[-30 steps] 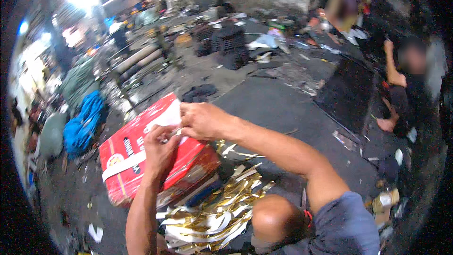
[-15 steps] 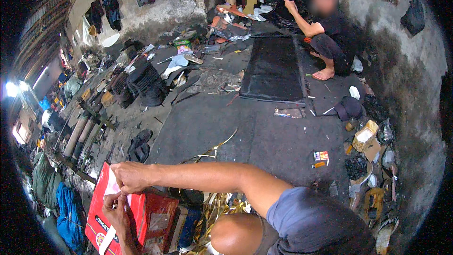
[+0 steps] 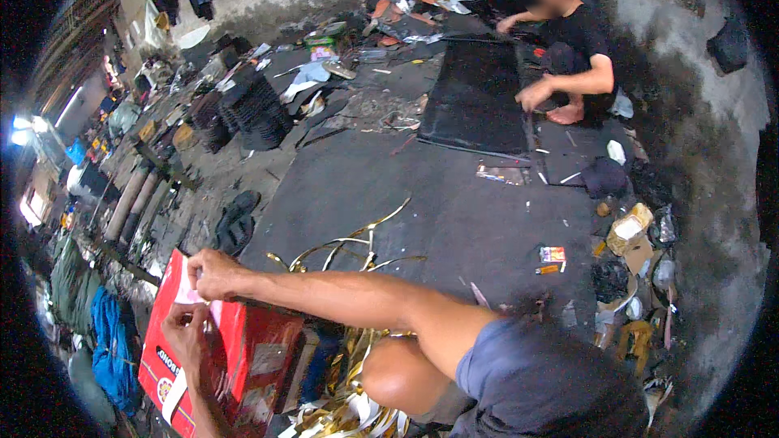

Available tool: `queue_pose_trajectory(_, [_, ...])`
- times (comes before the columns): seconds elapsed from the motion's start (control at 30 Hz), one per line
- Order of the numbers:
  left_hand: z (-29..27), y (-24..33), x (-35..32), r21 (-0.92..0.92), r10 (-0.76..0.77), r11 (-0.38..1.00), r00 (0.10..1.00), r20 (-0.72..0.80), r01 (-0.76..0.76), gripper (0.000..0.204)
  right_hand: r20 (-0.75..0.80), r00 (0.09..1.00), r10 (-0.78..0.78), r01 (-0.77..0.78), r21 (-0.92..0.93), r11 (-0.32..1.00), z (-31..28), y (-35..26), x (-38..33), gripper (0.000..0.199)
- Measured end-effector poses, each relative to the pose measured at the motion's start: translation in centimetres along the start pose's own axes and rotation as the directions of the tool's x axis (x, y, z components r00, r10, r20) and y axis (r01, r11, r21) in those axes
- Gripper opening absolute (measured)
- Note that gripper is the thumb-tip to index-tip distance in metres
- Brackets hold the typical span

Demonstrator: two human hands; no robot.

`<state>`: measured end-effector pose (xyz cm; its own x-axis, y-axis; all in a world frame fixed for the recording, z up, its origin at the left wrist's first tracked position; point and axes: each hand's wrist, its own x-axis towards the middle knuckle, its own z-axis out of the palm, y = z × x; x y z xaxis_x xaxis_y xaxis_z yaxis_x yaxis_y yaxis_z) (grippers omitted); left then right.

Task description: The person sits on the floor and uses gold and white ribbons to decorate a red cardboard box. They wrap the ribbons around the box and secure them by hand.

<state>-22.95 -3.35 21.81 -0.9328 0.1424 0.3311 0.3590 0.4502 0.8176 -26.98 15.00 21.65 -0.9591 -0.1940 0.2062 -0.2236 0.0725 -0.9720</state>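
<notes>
A red box (image 3: pixel 258 320) with a white strap and pale lettering stands at my lower left. On its top is a small white-and-pink piece (image 3: pixel 188 292), partly covered by my fingers. My right hand (image 3: pixel 217 276) reaches across from the right, fingers pinched at the far edge of that piece. Just nearer, my left hand (image 3: pixel 187 332) is bent over the box with thumb and fingertips together. Whatever either pinch holds is too small to make out. Gold and white strips (image 3: pixel 357 405) lie heaped beside the box, by my bent knee (image 3: pixel 406 377).
Ahead, a person in black (image 3: pixel 580 53) crouches by a dark rectangular sheet (image 3: pixel 472 101). Stacked dark pieces (image 3: pixel 253 109) and sandals (image 3: pixel 237 223) are on the left. Scraps and a cap (image 3: pixel 604 177) line the right wall. Blue cloth (image 3: pixel 115 349) hangs left of the box.
My hands have drawn slightly apart, the right one moving up the box. The crouching person has lowered a raised hand and leans toward the dark sheet. The view has shifted a little.
</notes>
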Motion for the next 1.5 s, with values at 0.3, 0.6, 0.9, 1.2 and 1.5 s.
queue_pose_trajectory(0.3, [-0.9,-0.6,1.5,0.072,0.092,0.993,0.994,0.053,-0.096,0.011,-0.052,0.998,-0.038,0.026,-0.207,0.978,-1.0,-0.4,-2.0,0.05])
queue_pose_trajectory(0.6, [4.3,2.3,0.9,-0.22,0.07,0.972,0.996,-0.062,-0.082,0.009,-0.051,0.989,-0.142,0.137,-0.098,0.986,-2.4,2.5,-1.3,0.034])
queue_pose_trajectory(0.9, [4.7,0.8,2.1,-0.009,0.198,0.98,0.975,-0.103,-0.2,0.01,0.382,0.868,0.319,-0.497,0.653,0.571,-4.4,4.3,-2.3,0.02])
queue_pose_trajectory(1.2, [4.4,2.3,1.2,-0.058,0.165,0.983,0.976,-0.141,-0.175,0.008,-0.016,1.0,-0.006,-0.009,-0.794,0.608,-1.6,-2.6,3.0,0.056])
queue_pose_trajectory(1.5, [4.4,2.8,0.4,-0.025,0.128,0.991,0.982,-0.14,-0.132,0.009,0.06,0.911,-0.408,0.338,-0.678,0.653,-3.1,5.2,4.0,0.03])
